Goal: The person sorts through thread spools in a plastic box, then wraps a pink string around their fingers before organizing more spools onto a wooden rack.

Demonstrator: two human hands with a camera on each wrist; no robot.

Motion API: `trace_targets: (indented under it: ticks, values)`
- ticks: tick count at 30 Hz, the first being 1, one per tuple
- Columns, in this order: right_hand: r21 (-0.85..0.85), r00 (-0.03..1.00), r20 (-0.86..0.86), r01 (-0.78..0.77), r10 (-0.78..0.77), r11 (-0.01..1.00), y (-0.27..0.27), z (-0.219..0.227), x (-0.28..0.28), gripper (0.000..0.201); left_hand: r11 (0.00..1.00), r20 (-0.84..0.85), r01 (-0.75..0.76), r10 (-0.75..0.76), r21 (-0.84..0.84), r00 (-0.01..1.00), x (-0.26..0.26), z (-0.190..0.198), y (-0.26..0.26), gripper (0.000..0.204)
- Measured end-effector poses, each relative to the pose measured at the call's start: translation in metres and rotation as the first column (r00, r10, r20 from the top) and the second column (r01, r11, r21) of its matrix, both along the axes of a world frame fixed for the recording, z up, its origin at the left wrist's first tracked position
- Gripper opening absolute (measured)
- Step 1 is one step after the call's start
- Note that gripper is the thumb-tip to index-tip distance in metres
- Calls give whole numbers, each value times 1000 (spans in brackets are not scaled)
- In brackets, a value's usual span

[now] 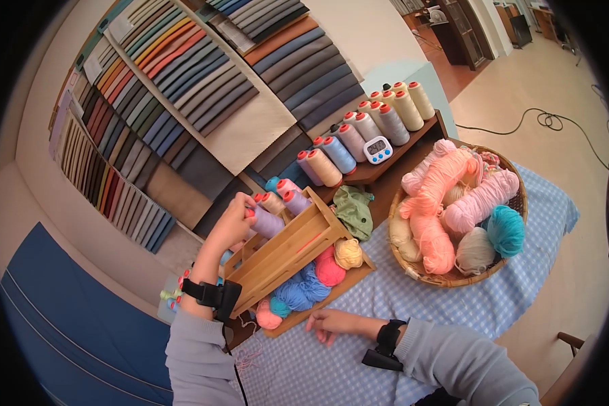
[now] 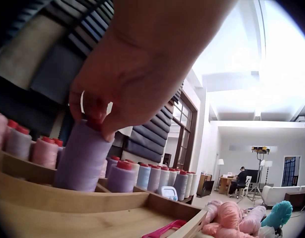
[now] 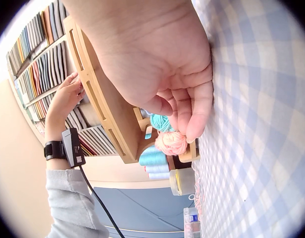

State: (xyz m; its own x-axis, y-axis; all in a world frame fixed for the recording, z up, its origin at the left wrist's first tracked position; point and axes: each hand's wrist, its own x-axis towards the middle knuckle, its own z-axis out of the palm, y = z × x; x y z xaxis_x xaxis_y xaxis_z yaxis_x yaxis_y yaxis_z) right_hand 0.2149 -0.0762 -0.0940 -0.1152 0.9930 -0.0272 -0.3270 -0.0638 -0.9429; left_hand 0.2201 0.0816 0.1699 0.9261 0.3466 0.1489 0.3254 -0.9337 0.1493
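Note:
My left hand pinches the red top of a lavender thread cone between thumb and fingers. The cone stands upright in the upper part of a wooden rack, where a shorter lavender cone and several pink ones stand close by. On the rack's lower shelf lie balls of yarn: blue, red, yellow and pink. My right hand rests on the checked tablecloth in front of that shelf, its fingers loosely curled around nothing.
A wicker basket of yarn skeins stands to the right. Behind the rack, a brown shelf carries several thread cones and a white timer. Green cloth lies beside the rack. Fabric swatches cover the wall.

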Motion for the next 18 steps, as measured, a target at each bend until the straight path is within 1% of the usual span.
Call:
trace_targets:
  ticks: [1,3,4,6,7,8,10,12,14,15,16,17,18]
  values:
    - [-1,1000,-4,-2,2,1000,0,0,0,24,1000,5,-2,2,-2,1000,1,-3,0,28]
    - [-4,1000,10,-7,7,1000,1,-1,0,24,997,22,72,-72,20,997,3,-15,4,29]
    - [-6,1000,20,-6,6,1000,2,-2,0,25,998,31,64,-64,15,997,5,-22,12,29]
    - [-1,1000,20,-19,19,1000,2,-4,1,24,989,-17,132,-133,-68,991,11,-32,21,33]
    - [9,1000,9,-23,23,1000,1,-4,2,24,994,-11,108,-109,-26,994,9,-38,25,37]
    - [3,1000,19,-22,21,1000,0,-3,3,24,993,0,110,-110,-32,994,5,-38,17,37]
    - [0,1000,8,-3,3,1000,-1,1,1,25,979,170,81,-113,185,979,-11,-35,-8,36]
    - [1,1000,18,-3,3,1000,1,-1,1,25,905,270,164,-285,393,920,-34,-34,-36,37]
    - [2,999,33,-5,5,1000,1,-1,2,24,959,285,239,-274,153,918,-63,-40,-75,35]
    - [0,1000,25,-8,8,1000,1,0,2,24,935,265,331,-291,-124,919,-79,-48,-94,34]
    - [-3,1000,16,-10,10,1000,0,0,2,24,831,250,395,-318,-391,915,-96,-60,-109,34]
    - [-6,999,32,-10,10,1000,2,-5,6,24,720,124,306,-295,-623,947,-110,-76,-119,32]
    - [301,971,240,-52,-23,952,5,-13,11,24,566,-6,176,-304,-805,953,-124,-93,-127,31]
